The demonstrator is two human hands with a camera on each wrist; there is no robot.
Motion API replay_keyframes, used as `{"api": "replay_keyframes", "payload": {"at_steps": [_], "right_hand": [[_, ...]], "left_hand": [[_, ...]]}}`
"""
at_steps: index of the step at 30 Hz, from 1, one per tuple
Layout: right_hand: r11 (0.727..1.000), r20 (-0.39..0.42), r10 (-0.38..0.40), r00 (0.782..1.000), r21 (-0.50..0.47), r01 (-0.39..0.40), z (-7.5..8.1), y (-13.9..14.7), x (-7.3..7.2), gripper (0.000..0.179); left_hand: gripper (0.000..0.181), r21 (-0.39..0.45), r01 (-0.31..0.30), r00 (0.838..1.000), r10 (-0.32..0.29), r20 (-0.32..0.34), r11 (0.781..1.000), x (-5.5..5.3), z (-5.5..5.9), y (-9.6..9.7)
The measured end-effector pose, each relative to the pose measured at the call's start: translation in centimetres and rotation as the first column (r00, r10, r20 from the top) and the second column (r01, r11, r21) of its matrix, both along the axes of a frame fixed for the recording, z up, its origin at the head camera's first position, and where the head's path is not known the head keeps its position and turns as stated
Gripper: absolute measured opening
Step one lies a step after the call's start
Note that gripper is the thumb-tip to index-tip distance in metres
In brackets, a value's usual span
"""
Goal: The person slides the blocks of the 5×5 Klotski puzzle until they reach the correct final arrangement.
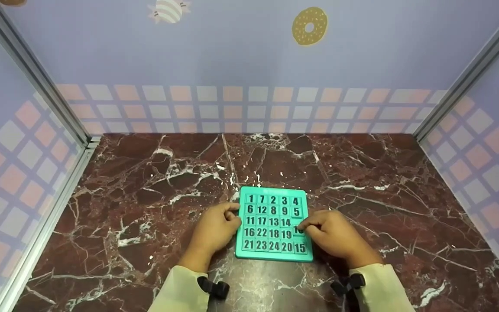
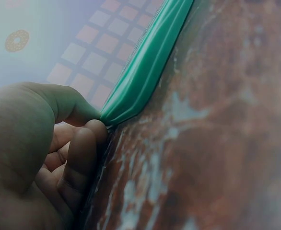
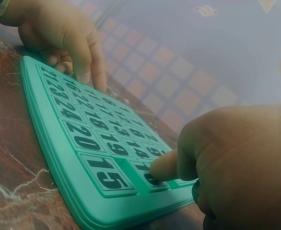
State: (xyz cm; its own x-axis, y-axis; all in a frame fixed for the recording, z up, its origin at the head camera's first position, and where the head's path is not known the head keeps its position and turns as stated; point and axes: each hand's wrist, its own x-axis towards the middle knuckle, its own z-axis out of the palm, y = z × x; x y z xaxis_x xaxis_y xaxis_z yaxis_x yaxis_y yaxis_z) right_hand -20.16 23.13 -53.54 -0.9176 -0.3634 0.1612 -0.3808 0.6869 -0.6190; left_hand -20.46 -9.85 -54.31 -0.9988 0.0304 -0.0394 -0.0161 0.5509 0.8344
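On the L side, L hand [image 1: 215, 227] has bent fingers, w/ thumb and fingertip at the L edge of the board [image 1: 273, 256]; it seems to be a light pinch. If this hold is too loose, the board could turn or slide on the bench [image 1: 102, 260], prob. because of a sideways push from the opp. side.

The board lies flat on the bench, btw. both hands. Its L four cols. are filled w/ numbered tiles. In the R col., tile 10 [image 1: 297, 232] stands btw. two places: one gap shows above it, under tile 5 [image 1: 296, 212], and another below, over tile 15 [image 1: 300, 248]. If it is pushed at an angle, it may jam against tile 19 [image 1: 286, 234], I think; if pushed too far, tile 5 or 15 may get a knock.

On the R, R hand [image 1: 334, 232] grips nothing: its index fingertip rests on tile 10, covering part of the no., other fingers folded. Too weak a press might let the fingertip slip off; too strong might make the tile stick, i.e. by friction.
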Motion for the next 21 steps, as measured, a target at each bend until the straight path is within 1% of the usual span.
{"api": "replay_keyframes", "payload": {"at_steps": [6, 17, 21], "right_hand": [[1.0, 0.003, -0.028, 1.0, 0.002, 0.028, -0.12, -0.06, -0.11, 0.029], [0.998, 0.007, -0.055, 0.998, 0.012, 0.055, -0.29, -0.09, -0.11, 0.031], [0.997, 0.009, -0.072, 0.997, 0.012, 0.072, -0.38, -0.09, -0.11, 0.031]], "left_hand": [[0.042, -0.011, 0.009, 1.0, -0.009, -0.009, 1.0, -0.04, 0.03, -0.03], [0.043, -0.005, 0.005, 1.0, -0.005, 0.015, 1.0, 0.02, 0.05, -0.07], [0.043, -0.005, 0.008, 1.0, -0.008, 0.013, 1.0, 0.02, 0.03, -0.09]]}}
